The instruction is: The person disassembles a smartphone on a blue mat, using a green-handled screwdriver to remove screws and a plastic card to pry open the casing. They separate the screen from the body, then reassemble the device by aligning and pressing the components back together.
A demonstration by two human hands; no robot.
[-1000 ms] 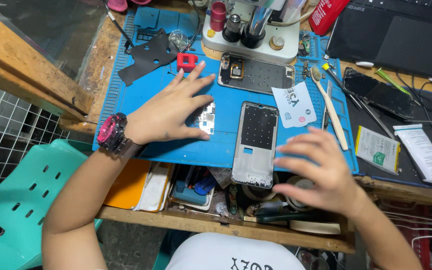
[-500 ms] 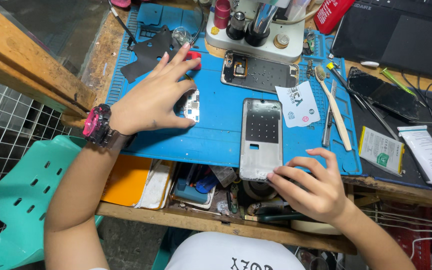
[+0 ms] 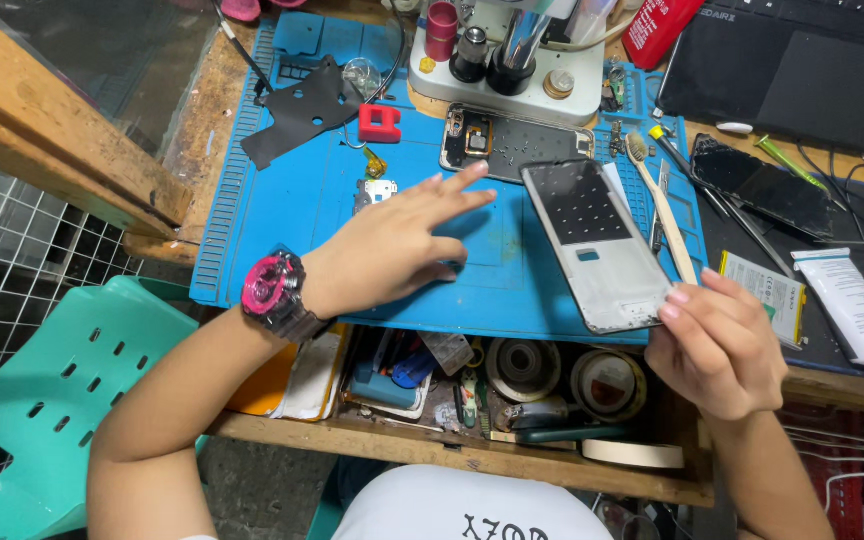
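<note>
My right hand [image 3: 717, 345] grips the near corner of a white phone frame [image 3: 594, 243] and holds it tilted above the blue work mat [image 3: 332, 210]. My left hand [image 3: 392, 245], with a pink watch [image 3: 270, 290] on the wrist, lies flat on the mat with fingers spread, beside a small silver part [image 3: 374, 190]. An opened phone body [image 3: 512, 145] lies farther back on the mat, in front of the microscope base [image 3: 512, 75].
A toothbrush [image 3: 660, 205], a red block [image 3: 379, 122] and a black sheet [image 3: 297, 110] lie on the mat. A dark phone screen [image 3: 762, 185], a glue tube [image 3: 852, 300] and a laptop [image 3: 802, 70] sit right. An open drawer [image 3: 512, 385] holds tape rolls. A teal chair [image 3: 52, 390] stands left.
My right hand has picked up the white phone frame and swung it rightward off the mat's middle. My left hand slid back from the far mat toward the centre.
</note>
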